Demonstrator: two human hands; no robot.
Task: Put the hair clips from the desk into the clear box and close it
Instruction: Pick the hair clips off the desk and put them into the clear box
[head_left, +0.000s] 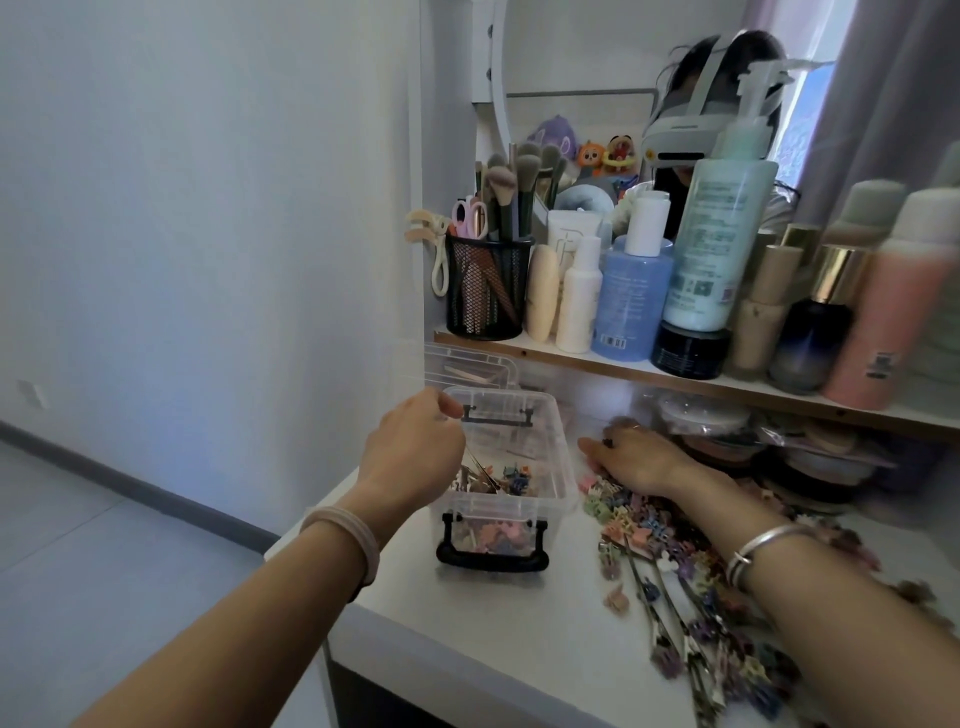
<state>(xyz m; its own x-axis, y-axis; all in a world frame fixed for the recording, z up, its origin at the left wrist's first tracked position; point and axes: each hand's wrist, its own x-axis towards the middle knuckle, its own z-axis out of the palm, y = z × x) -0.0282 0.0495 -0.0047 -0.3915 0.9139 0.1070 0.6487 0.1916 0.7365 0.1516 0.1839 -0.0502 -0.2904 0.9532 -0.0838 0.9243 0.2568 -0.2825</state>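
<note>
Left grip (415, 447) pinches hair clips (480, 465) over clear box (550, 447)

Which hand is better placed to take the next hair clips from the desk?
Right. The right hand is at the hair clips on the desk, beside the clear box; the left hand is above the box.

The clear box (565, 457) stands on the desk (493, 623); some hair clips (649, 530) lie inside it, most heaped right of it; a lid (467, 366) lies behind it; behind and above it, a shelf (571, 358) bears a mesh cup (488, 286) and bottles (631, 306); the left hand (410, 457) hangs over its left side.
</note>
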